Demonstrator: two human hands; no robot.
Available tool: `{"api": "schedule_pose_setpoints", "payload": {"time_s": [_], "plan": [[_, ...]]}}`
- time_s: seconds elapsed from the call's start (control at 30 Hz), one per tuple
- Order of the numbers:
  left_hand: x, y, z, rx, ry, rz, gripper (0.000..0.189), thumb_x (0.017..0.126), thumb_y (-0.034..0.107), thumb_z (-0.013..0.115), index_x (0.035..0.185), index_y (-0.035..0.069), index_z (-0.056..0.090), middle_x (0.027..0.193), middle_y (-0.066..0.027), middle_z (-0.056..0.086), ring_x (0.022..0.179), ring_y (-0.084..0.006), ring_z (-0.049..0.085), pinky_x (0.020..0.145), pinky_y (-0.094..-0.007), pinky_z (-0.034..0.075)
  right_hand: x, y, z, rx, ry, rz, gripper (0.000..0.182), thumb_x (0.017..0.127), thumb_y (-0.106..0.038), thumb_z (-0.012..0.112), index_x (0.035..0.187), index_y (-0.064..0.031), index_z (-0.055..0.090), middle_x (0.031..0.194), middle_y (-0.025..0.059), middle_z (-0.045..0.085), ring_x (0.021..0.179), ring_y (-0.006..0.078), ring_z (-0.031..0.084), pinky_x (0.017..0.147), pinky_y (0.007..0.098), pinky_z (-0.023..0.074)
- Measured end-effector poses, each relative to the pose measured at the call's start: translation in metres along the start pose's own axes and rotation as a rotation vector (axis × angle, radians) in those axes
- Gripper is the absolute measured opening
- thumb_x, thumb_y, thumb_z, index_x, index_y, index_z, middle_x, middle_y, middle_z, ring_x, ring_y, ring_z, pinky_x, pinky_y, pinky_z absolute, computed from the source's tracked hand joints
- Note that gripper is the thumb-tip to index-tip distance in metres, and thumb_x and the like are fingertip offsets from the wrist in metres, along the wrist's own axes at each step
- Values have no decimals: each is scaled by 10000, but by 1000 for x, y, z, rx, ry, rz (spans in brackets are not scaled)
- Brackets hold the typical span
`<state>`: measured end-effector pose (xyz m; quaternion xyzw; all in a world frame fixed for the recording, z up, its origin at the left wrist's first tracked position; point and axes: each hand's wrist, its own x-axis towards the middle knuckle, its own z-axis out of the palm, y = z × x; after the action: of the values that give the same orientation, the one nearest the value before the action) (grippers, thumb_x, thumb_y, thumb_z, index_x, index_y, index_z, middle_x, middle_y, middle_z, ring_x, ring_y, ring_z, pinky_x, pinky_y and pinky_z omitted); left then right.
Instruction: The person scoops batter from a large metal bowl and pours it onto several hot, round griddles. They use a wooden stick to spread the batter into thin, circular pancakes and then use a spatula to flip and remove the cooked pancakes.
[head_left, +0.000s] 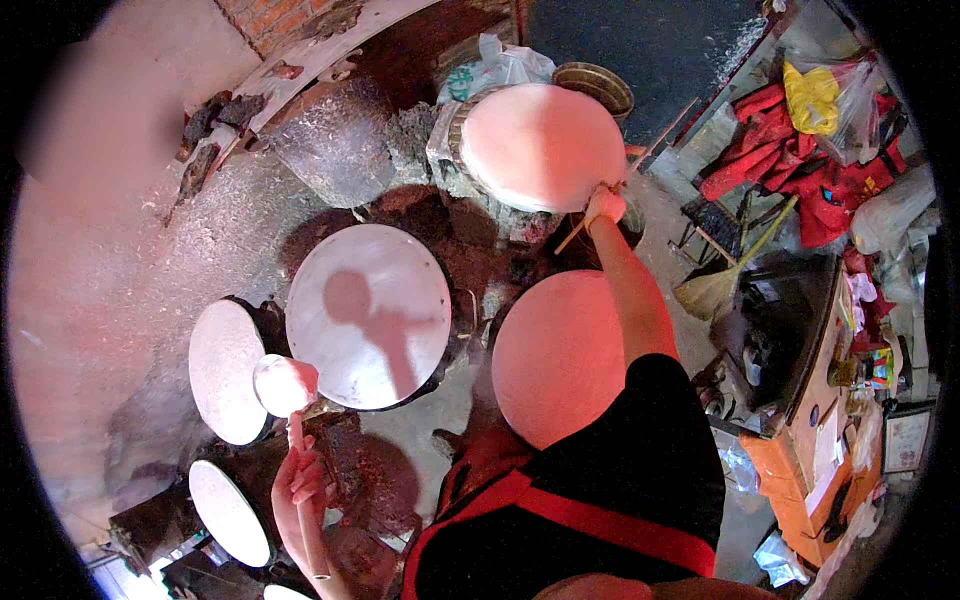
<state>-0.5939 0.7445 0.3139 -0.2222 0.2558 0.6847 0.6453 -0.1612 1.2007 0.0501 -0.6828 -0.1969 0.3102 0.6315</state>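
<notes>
At lower left, my left hand (304, 472) is closed around the handle of a ladle (285, 386), whose pale bowl lies over the edge of a round plate coated white (225, 375). A bare-looking round metal griddle (367, 322), with a shadow across it, is right of the ladle. Farther off, my right hand (606, 204) grips a thin wooden stick (571, 237) at the near right edge of a round griddle covered by a smooth pale layer (544, 146). Beneath my right arm is another pale-covered round griddle (559, 360), partly hidden by the arm and sleeve.
Another white round plate (229, 514) stands lower left. Behind the far griddle are a plastic bag (510, 64) and a bucket (596, 82). A straw broom (709, 292), red clothing (810, 172), a dark-topped table (787, 330) and an orange box (780, 487) are on the right.
</notes>
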Motion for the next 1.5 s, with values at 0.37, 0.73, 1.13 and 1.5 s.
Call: {"api": "schedule_pose_setpoints", "payload": {"time_s": [0.37, 0.73, 1.13, 1.5], "plan": [[50, -26, 24, 245, 34, -229, 284, 921, 101, 423, 1191, 18, 450, 693, -14, 450, 474, -63, 392, 380, -195, 329, -90, -13, -81, 358, -498, 283, 192, 896, -289, 498, 897, -105, 554, 543, -24, 392, 418, 93, 351, 371, 264, 278], [264, -6, -8, 2134, -31, 547, 124, 799, 91, 543, 914, 50, 560, 593, -60, 503, 532, -214, 560, 435, -354, 420, -351, 55, -145, -304, -899, 92, 416, 908, -267, 506, 1285, -98, 466, 800, 68, 566, 638, 214, 559, 537, 345, 447], [236, 54, 22, 2157, -183, 1607, 121, 701, 84, 604, 813, 98, 646, 757, -125, 574, 707, -333, 600, 628, -432, 477, -479, 85, -135, -903, -510, -535, 440, 871, -223, 530, 1301, -173, 452, 782, 185, 514, 733, 368, 598, 628, 468, 482], [126, 168, -153, 1280, -19, 308, 242, 875, 242, 591, 710, 97, 490, 550, 37, 449, 394, -64, 391, 361, -220, 304, -541, 75, -103, 202, -503, 385, 361, 897, -191, 515, 1255, -218, 480, 566, -49, 392, 375, 68, 318, 348, 233, 264]]}}
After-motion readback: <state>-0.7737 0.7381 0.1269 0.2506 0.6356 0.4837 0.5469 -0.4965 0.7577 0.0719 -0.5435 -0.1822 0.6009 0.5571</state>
